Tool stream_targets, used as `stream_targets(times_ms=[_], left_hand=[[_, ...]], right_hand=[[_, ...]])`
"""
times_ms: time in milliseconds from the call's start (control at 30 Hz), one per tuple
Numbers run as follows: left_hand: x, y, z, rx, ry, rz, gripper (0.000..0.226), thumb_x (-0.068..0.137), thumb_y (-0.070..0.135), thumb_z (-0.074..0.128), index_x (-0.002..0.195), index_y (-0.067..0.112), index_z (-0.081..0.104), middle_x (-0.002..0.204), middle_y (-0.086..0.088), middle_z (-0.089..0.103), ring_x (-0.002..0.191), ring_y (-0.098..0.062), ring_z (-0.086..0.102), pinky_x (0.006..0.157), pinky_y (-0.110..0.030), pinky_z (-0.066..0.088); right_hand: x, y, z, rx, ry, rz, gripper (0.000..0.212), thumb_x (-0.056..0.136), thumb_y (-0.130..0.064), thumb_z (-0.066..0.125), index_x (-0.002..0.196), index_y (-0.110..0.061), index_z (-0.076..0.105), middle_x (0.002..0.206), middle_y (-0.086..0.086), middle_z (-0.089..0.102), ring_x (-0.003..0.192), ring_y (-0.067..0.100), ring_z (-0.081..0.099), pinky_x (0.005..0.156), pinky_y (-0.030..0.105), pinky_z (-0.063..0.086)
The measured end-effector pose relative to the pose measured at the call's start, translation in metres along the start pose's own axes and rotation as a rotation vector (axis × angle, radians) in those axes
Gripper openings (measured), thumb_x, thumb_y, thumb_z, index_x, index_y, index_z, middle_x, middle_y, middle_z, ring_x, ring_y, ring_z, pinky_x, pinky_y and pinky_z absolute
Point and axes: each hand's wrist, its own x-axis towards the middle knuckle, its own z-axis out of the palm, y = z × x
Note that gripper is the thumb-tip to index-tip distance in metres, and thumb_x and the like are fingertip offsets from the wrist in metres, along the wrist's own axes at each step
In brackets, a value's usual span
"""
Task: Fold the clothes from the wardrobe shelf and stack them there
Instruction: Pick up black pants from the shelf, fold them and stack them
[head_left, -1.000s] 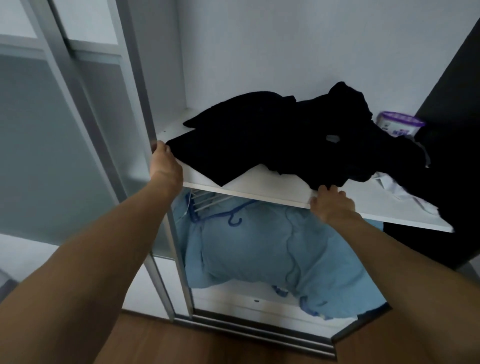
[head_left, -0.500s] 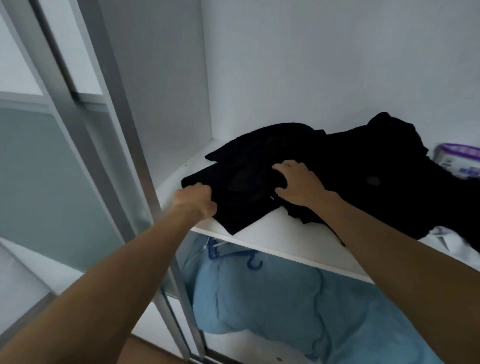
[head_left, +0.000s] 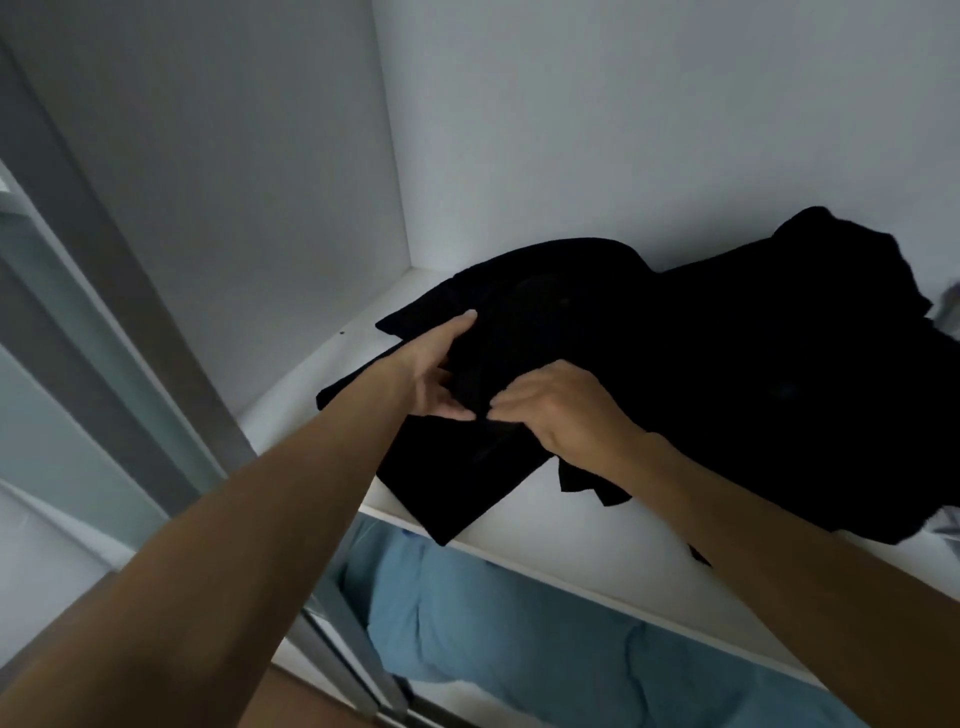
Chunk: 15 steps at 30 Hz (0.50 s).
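A heap of black clothes (head_left: 753, 364) lies crumpled on the white wardrobe shelf (head_left: 582, 535), reaching from the left corner to the right edge of view. One black garment (head_left: 452, 483) at the front left hangs a corner over the shelf's front edge. My left hand (head_left: 436, 369) reaches in from the left and holds a fold of this garment between thumb and fingers. My right hand (head_left: 561, 415) is just beside it, fingers curled, pinching the same fabric. The two hands almost touch.
The grey sliding-door frame (head_left: 130, 291) stands close on the left. White wardrobe walls (head_left: 623, 130) close the shelf at the side and back. Light blue bedding (head_left: 519, 623) fills the space under the shelf. A blurred pale object (head_left: 948, 312) shows at the right edge.
Both hands left the shelf's front edge, moved onto the black clothes and took hold of the front garment. The view came closer and tilted upward.
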Motion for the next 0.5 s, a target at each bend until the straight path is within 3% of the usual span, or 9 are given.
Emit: stream_targets(times_ms=[100, 167, 233, 267, 333, 400, 433, 500], left_hand=[[0.007, -0.003, 0.026, 0.053, 0.153, 0.060, 0.041, 0.090, 0.032, 0.071, 0.122, 0.009, 0.059, 0.102, -0.009, 0.063, 0.087, -0.026, 0.063, 0.064, -0.037, 0.054], [0.012, -0.006, 0.030, -0.007, 0.239, 0.168, 0.035, 0.091, 0.007, 0.064, 0.126, 0.003, 0.057, 0.100, -0.012, 0.063, 0.080, -0.026, 0.063, 0.053, -0.033, 0.051], [0.007, -0.002, 0.024, -0.140, 0.219, 0.269, 0.027, 0.090, -0.004, 0.058, 0.117, 0.002, 0.063, 0.104, -0.016, 0.065, 0.081, -0.030, 0.066, 0.053, -0.033, 0.055], [0.003, 0.002, 0.020, -0.201, 0.185, 0.317, 0.021, 0.090, -0.007, 0.056, 0.104, 0.005, 0.067, 0.102, -0.016, 0.067, 0.081, -0.030, 0.069, 0.056, -0.034, 0.058], [-0.014, 0.008, 0.009, -0.256, 0.088, 0.400, 0.024, 0.090, -0.009, 0.055, 0.080, 0.010, 0.067, 0.088, -0.012, 0.070, 0.070, -0.023, 0.072, 0.055, -0.033, 0.058], [-0.033, 0.009, -0.005, -0.231, -0.016, 0.462, 0.023, 0.092, -0.009, 0.052, 0.094, 0.007, 0.069, 0.093, -0.012, 0.070, 0.077, -0.023, 0.072, 0.059, -0.031, 0.058], [-0.043, 0.006, -0.014, -0.209, -0.053, 0.476, 0.027, 0.093, -0.009, 0.051, 0.107, 0.006, 0.068, 0.099, -0.012, 0.071, 0.085, -0.025, 0.071, 0.064, -0.032, 0.059], [-0.060, -0.008, -0.035, -0.183, -0.117, 0.495, 0.032, 0.093, -0.010, 0.050, 0.110, 0.008, 0.070, 0.099, -0.010, 0.074, 0.088, -0.025, 0.072, 0.069, -0.033, 0.060]], right_hand=[[-0.011, -0.017, 0.006, 0.030, -0.016, -0.120, 0.034, 0.064, 0.011, 0.076, 0.085, -0.015, 0.081, 0.090, 0.001, 0.077, 0.085, 0.023, 0.074, 0.074, 0.037, 0.059], [-0.017, -0.019, 0.005, 0.041, -0.172, -0.052, 0.036, 0.074, 0.010, 0.071, 0.099, -0.014, 0.080, 0.111, 0.004, 0.075, 0.108, 0.024, 0.069, 0.092, 0.041, 0.055], [-0.024, -0.020, -0.004, 0.057, -0.313, 0.064, 0.040, 0.087, 0.005, 0.057, 0.119, -0.013, 0.072, 0.132, 0.004, 0.065, 0.128, 0.022, 0.055, 0.110, 0.038, 0.040], [-0.027, -0.022, -0.012, 0.086, -0.254, 0.100, 0.040, 0.086, 0.003, 0.054, 0.117, -0.011, 0.073, 0.129, 0.005, 0.067, 0.124, 0.023, 0.058, 0.108, 0.037, 0.041], [-0.027, -0.023, -0.031, 0.102, 0.106, 0.195, 0.034, 0.079, 0.000, 0.052, 0.101, -0.009, 0.077, 0.106, 0.005, 0.074, 0.099, 0.025, 0.067, 0.092, 0.041, 0.050], [-0.016, -0.012, -0.051, 0.048, 0.452, 0.440, 0.031, 0.082, -0.017, 0.052, 0.105, -0.015, 0.072, 0.105, 0.002, 0.071, 0.097, 0.026, 0.063, 0.089, 0.046, 0.050], [-0.006, -0.006, -0.060, 0.024, 0.463, 0.618, 0.038, 0.084, -0.031, 0.055, 0.118, -0.018, 0.065, 0.118, 0.004, 0.066, 0.108, 0.028, 0.059, 0.095, 0.050, 0.047], [0.011, 0.002, -0.070, 0.007, 0.148, 0.928, 0.082, 0.079, -0.062, 0.061, 0.147, -0.024, 0.036, 0.147, 0.005, 0.046, 0.134, 0.032, 0.041, 0.109, 0.056, 0.035]])
